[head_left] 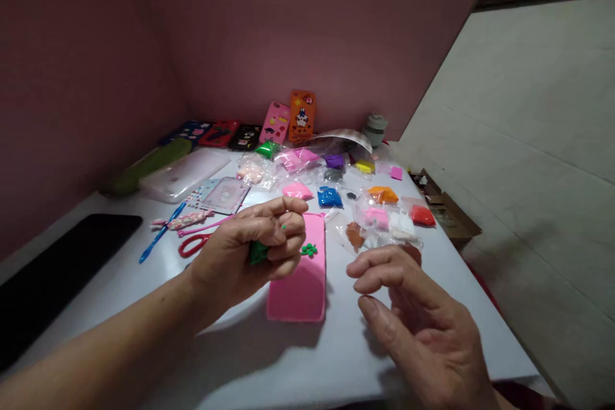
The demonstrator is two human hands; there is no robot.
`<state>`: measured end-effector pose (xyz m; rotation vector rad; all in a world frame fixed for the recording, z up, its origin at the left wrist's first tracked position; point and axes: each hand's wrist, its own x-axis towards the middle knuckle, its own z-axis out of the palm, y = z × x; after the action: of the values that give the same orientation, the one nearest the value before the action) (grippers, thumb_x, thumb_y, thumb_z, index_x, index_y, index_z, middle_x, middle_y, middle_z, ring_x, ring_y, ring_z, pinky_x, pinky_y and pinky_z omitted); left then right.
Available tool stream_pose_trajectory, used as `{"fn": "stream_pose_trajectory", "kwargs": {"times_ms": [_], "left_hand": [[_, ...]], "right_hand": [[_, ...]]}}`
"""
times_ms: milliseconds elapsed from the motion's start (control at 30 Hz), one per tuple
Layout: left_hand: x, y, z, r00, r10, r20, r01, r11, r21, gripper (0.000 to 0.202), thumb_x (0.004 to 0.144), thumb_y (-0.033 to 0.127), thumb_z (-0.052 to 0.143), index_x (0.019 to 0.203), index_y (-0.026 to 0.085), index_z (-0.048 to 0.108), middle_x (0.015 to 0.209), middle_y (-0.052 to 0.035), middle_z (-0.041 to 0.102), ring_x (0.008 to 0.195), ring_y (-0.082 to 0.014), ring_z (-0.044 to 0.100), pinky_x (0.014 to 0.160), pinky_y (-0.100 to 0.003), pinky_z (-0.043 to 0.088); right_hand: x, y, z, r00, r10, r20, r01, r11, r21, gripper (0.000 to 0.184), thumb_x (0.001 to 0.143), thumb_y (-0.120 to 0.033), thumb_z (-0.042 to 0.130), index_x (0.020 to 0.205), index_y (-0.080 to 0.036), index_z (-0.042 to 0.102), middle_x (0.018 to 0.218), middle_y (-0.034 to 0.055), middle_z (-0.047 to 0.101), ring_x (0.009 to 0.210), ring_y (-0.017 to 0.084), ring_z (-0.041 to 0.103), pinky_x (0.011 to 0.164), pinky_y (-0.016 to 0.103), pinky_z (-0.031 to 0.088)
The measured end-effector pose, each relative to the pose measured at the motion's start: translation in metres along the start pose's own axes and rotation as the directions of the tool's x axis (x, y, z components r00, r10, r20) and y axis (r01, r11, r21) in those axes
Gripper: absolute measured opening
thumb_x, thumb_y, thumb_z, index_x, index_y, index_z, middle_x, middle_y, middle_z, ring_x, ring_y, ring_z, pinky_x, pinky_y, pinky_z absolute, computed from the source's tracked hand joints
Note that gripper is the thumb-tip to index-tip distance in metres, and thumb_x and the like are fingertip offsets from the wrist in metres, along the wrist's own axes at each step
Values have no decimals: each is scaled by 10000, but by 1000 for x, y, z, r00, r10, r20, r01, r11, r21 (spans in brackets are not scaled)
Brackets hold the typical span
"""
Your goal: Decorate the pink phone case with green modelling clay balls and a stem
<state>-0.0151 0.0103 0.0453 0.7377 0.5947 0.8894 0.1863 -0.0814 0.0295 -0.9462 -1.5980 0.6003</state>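
Note:
My left hand (254, 237) is closed around a lump of green modelling clay (258, 252), which shows between the curled fingers. A tiny green bit (284, 227) sticks to one of its fingers. Below and just behind that hand lies a pink phone case (298, 298), flat on the table. Small green clay balls (309, 250) are clustered on the case's surface; the hand hides part of the case. To the right, my right hand (413, 320) is raised above the table with fingers bent and apart, and nothing shows between thumb and fingers.
Bags of coloured clay, including blue (329, 197), orange (383, 194) and red (422, 215), spread across the white table. Red-handled scissors (193, 244), a blue tool (161, 234) and a black slab (62, 275) lie left. Decorated cases (302, 116) stand by the wall.

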Motion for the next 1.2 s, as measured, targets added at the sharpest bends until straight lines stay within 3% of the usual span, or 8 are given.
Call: {"fn": "stream_pose_trajectory", "kwargs": {"times_ms": [267, 533, 867, 1000, 1100, 1167, 1200], "left_hand": [[-7, 5, 10, 999, 21, 39, -24, 997, 80, 273, 564, 103, 684, 828, 144, 745, 651, -5, 576, 467, -83, 434, 398, -172, 383], [-13, 4, 20, 998, 44, 49, -50, 990, 129, 98, 757, 125, 776, 832, 169, 732, 519, 53, 463, 431, -58, 318, 360, -116, 309], [-20, -7, 30, 993, 110, -29, -107, 991, 86, 269, 527, 92, 643, 778, 150, 716, 603, 39, 479, 477, -71, 379, 420, -176, 368], [-19, -20, 42, 977, 211, -39, -205, 973, 108, 291, 529, 109, 631, 798, 159, 730, 689, 9, 576, 525, -91, 470, 485, -214, 433], [-22, -36, 51, 948, 315, -52, -306, 943, 133, 324, 584, 96, 650, 870, 206, 758, 753, 8, 649, 654, -121, 575, 648, -238, 521], [-26, -50, 55, 904, 428, -7, -412, 875, 253, 363, 682, 79, 648, 977, 250, 772, 894, 2, 709, 827, -151, 639, 775, -244, 532], [-28, -56, 56, 865, 498, 55, -483, 800, 355, 383, 754, 75, 630, 1051, 271, 769, 994, 0, 717, 927, -166, 647, 840, -254, 527]], "right_hand": [[-8, 10, 29, 993, 102, -62, -87, 974, 207, 245, 938, -92, 613, 1085, -272, 691, 1034, -2, 679, 1023, 148, 668, 941, 262, 542], [-13, 11, 39, 987, 156, -50, -135, 949, 285, 166, 972, -127, 603, 1060, -254, 663, 1019, 7, 656, 1008, 166, 657, 928, 298, 522], [-23, 11, 42, 958, 274, -81, -209, 866, 455, 143, 1000, -202, 637, 1101, -287, 691, 1037, -4, 663, 1000, 157, 639, 928, 283, 513], [-24, 8, 58, 938, 295, -184, -111, 756, 645, 238, 1030, -270, 642, 1253, -343, 678, 1216, -2, 671, 1158, 167, 623, 1049, 312, 488], [-21, 3, 68, 906, 388, -170, -106, 596, 796, 315, 1027, -347, 668, 1341, -368, 671, 1357, -4, 668, 1321, 182, 583, 1130, 337, 456], [-15, -2, 69, 883, 456, -114, -124, 460, 879, 289, 1004, -435, 683, 1273, -335, 719, 1295, 6, 696, 1330, 202, 585, 1158, 358, 448], [-11, -5, 68, 876, 475, -80, -129, 392, 911, 276, 993, -478, 679, 1204, -314, 746, 1226, 13, 711, 1292, 214, 607, 1157, 373, 459]]}}
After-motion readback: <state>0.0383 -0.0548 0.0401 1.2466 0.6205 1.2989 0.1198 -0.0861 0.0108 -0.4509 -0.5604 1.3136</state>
